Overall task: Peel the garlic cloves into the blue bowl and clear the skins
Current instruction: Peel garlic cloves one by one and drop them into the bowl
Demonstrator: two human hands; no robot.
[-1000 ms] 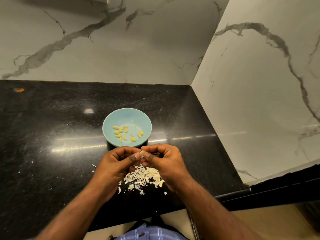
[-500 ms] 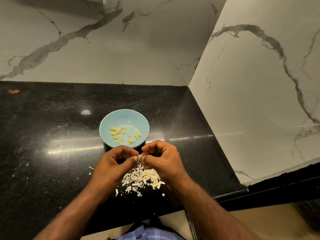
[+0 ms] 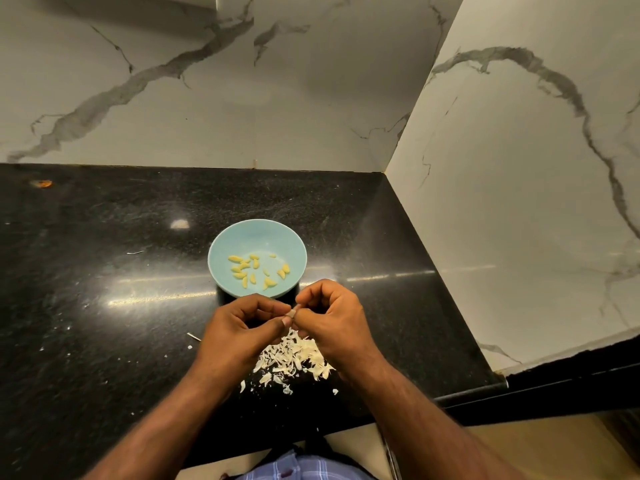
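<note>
Black worktop [image 3: 104,306], marble corner.
Left hand [image 3: 239,336] and right hand [image 3: 332,320], fingers curled, pinch one garlic clove [image 3: 293,311] above the skins [image 3: 294,358].

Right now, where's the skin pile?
Head view: the skin pile lies on the black counter, near the front edge, under and between both hands, just nearer than the blue bowl.

blue bowl [image 3: 221,252] upright mid-counter, holds about a dozen peeled yellow garlic cloves [image 3: 258,270]. White skins [image 3: 294,356] piled just near of the bowl. One small clove [image 3: 293,312] above the pile, partly hidden.
</note>
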